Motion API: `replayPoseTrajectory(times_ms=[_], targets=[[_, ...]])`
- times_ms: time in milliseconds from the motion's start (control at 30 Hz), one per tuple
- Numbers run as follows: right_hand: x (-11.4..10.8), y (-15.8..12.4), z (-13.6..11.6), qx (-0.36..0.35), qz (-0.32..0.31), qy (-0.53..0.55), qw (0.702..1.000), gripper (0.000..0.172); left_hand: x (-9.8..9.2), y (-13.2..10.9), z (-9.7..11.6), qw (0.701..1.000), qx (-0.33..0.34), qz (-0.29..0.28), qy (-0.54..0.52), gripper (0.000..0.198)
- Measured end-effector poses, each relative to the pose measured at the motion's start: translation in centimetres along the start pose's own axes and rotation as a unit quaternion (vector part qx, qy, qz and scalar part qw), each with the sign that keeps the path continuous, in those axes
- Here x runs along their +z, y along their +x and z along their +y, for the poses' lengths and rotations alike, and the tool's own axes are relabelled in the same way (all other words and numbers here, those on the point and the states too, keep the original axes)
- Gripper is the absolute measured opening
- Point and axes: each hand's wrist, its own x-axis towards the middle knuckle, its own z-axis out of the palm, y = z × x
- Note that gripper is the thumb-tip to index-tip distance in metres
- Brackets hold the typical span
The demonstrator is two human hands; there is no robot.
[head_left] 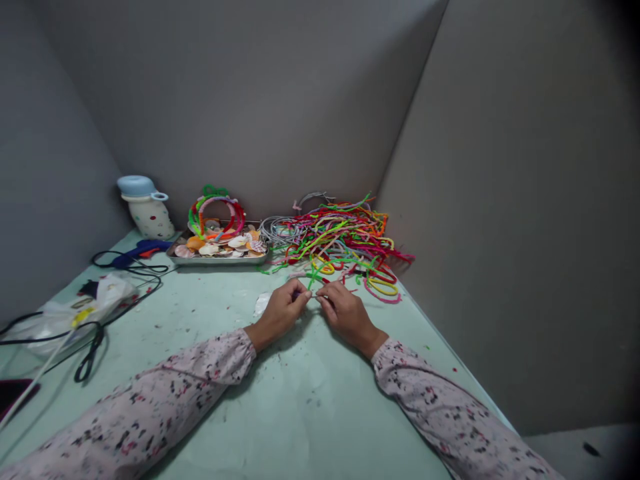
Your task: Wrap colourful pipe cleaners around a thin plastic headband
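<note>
My left hand (281, 312) and my right hand (345, 312) rest on the pale green table (300, 400), fingertips almost touching. Both are pinched on a thin small piece between them, too small to name; a green pipe cleaner (311, 279) runs up from there into the pile. Just beyond my fingers lies a tangled heap of coloured pipe cleaners (345, 237) with yellow loops (383, 285) at its near right edge. A small white scrap (261, 303) lies left of my left hand. Both arms wear floral sleeves.
A metal tray (220, 257) of shells with wrapped hoops (216, 212) stands at the back. Left of it are a white and blue jar (145, 207), a blue glue gun (143, 251) with black cords, a plastic bag (75, 313) and scissors (89, 357). Grey walls enclose the table.
</note>
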Motion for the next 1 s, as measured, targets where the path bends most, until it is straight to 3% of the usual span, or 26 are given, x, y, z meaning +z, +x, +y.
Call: replayPoseTrajectory(times_ms=[1000], targets=[[0.04, -0.02, 0.06, -0.017, -0.003, -0.004, 1.000, 0.014, 0.03, 0.30, -0.61, 0.999, -0.035, 0.011, -0.025, 0.023]])
